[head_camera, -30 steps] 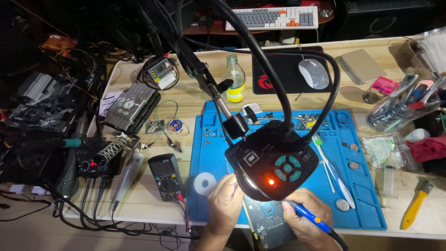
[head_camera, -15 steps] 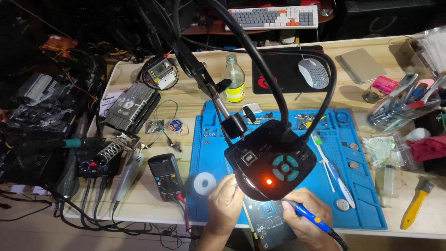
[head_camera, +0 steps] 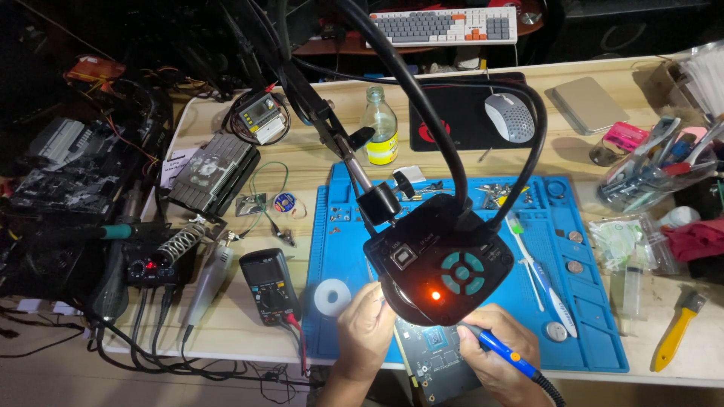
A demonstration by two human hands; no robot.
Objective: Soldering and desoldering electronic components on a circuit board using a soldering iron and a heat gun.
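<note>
A dark circuit board (head_camera: 437,358) lies at the near edge of a blue work mat (head_camera: 588,316). My left hand (head_camera: 366,332) rests on the mat at the board's left side, fingers pinched together near its top edge; what they hold is hidden. My right hand (head_camera: 501,354) grips a blue soldering iron (head_camera: 504,353) with its tip pointing left toward the board. A black microscope head (head_camera: 441,260) on a gooseneck arm hangs over the board and hides its upper part.
A white tape roll (head_camera: 332,296) and a black multimeter (head_camera: 269,285) sit left of my hand. A soldering station (head_camera: 151,264), a glass bottle (head_camera: 379,126), a mouse (head_camera: 508,117), a toothbrush (head_camera: 539,271) and a yellow-handled tool (head_camera: 677,332) lie around the bench.
</note>
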